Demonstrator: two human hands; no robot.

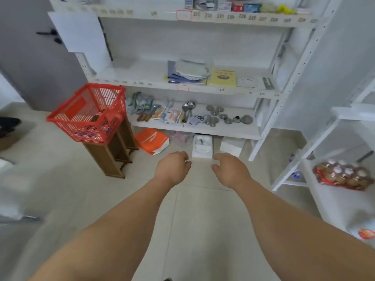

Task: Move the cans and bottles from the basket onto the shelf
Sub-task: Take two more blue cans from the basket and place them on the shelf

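A red plastic basket (67, 114) rests on a brown wooden stool (110, 155) at the left. Through its mesh I see several cans (92, 132) lying in the bottom. The white shelf unit (194, 129) stands straight ahead against the wall. My left hand (172, 166) and my right hand (229, 169) hover side by side over the floor in front of the shelf. Both hold nothing, with fingers loosely curled and apart. They are to the right of the basket and well clear of it.
The lowest shelf holds utensils, spoons and metal lids (223, 117). An orange bag (152, 141) and white boxes (202, 148) lie on the floor under it. A second white rack (334, 199) at the right carries a wrapped pack of bottles (343, 175).
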